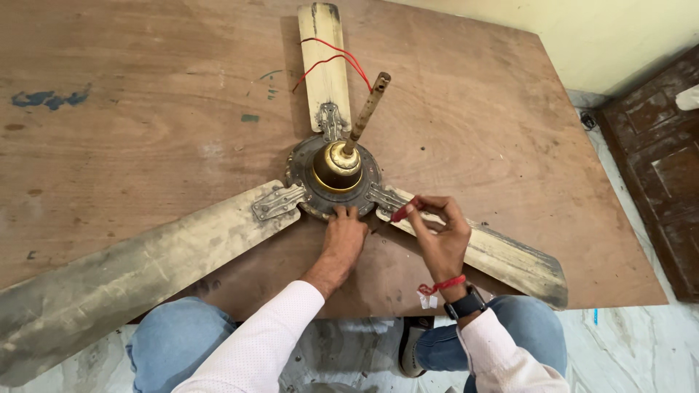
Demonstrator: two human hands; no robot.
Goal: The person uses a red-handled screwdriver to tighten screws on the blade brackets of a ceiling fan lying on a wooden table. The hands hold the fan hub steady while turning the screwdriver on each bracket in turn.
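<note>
Ceiling fan point(331, 175) lies flat on a worn wooden board point(145, 109), three blades out. Far left: long dusty blade point(124, 273) runs from the hub toward the bottom-left corner and overhangs the board edge, metal bracket point(277, 201) ties it to the hub. Centre: dark round motor housing point(302, 185) with a brass-coloured cap point(337, 166), rusty downrod point(366, 110) sticks up tilted right, red wires point(331, 62) loop over the top cream blade point(324, 65). Left hand point(342, 236) rests on the near rim of the housing, fingers curled narrow, fingertips touching the metal, holding nothing I can see. Right hand point(437, 233) is just beside it, over the root of the right blade point(510, 255), pinching a red-handled tool point(404, 210) whose tip points at the hub; tip itself too small to make out. Black wristwatch point(464, 302) and red thread on the right wrist. Jeans-clad knees sit below the board edge. Dark wooden door point(655, 167) at far right.
</note>
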